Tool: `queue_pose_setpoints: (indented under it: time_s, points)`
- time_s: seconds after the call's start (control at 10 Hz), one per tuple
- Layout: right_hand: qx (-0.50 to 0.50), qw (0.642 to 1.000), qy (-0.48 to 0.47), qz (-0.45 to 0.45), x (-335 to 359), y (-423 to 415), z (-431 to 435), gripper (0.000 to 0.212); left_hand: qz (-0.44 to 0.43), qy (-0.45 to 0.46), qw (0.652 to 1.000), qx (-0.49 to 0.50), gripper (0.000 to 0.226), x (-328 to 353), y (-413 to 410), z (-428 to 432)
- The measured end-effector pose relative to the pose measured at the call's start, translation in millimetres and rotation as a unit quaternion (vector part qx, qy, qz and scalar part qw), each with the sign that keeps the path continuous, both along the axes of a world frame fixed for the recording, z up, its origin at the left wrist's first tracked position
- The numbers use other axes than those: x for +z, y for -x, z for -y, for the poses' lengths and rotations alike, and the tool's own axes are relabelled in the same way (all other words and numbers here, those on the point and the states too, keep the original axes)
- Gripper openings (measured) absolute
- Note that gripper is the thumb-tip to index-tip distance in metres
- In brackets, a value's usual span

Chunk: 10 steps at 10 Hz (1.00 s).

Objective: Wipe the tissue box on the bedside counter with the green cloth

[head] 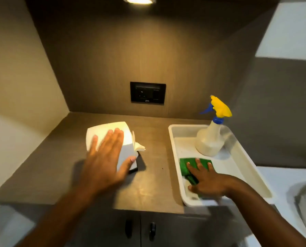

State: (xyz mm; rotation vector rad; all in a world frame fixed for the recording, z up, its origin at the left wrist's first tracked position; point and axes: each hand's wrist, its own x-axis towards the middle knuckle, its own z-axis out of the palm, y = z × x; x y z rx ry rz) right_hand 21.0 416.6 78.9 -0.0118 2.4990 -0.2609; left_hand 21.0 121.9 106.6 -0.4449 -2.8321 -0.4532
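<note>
A white tissue box (125, 130) lies tipped on its side on the brown bedside counter (154, 184), with a tissue (138, 146) sticking out to the right. My left hand (105, 161) rests flat on the box, fingers spread over its top and thumb against its near side. The folded green cloth (186, 165) lies in the white tray (172, 139) at the right. My right hand (204, 180) lies on the cloth, fingers spread over it and thumb at its near edge.
A spray bottle (210, 139) with a yellow and blue head stands at the back of the tray. A black wall socket (147, 95) sits on the back panel. Cabinet doors with dark handles (152, 230) are below the counter. White bedding (291, 184) lies at the right.
</note>
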Motion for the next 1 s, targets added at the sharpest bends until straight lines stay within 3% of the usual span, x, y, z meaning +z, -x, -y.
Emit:
queue_pose_setpoints:
  time_s: [0.1,0.2,0.3,0.4,0.5,0.6,0.7,0.8,0.9,1.0]
  points:
    - [-0.12,0.945,0.2,-0.228,38,28,19,0.05,-0.058,-0.286,0.956,-0.014,0.066,-17,-50,-27]
    - [-0.147,0.839,0.47,-0.232,64,76,79,0.021,-0.005,-0.491,0.868,0.073,0.062,-30,-72,-62]
    - [-0.113,0.833,0.525,-0.132,64,106,144,0.043,0.048,-0.574,0.8,0.169,0.059,-31,-66,-86]
    - [-0.123,0.838,0.524,-0.089,48,111,166,0.066,0.021,-0.6,0.781,0.174,0.059,-39,-63,-85]
    - [-0.19,0.804,0.549,-0.127,38,99,157,0.074,0.046,-0.609,0.777,0.15,0.062,-49,-54,-57]
    - [-0.231,0.77,0.575,-0.156,31,68,149,0.076,0.114,-0.704,0.685,0.146,0.053,-51,-44,-25]
    - [-0.242,0.748,0.599,-0.151,26,21,156,0.063,0.117,-0.714,0.686,0.074,0.049,-48,-36,1]
    - [-0.216,0.72,0.649,-0.119,20,-18,174,0.065,0.112,-0.694,0.71,0.045,0.051,-46,-22,25]
    - [-0.239,0.703,0.658,-0.123,21,-31,197,0.088,0.156,-0.649,0.744,0.04,0.054,-37,-4,40]
    - [-0.275,0.691,0.652,-0.15,37,-44,209,0.086,0.153,-0.592,0.791,0.028,0.04,-25,-7,41]
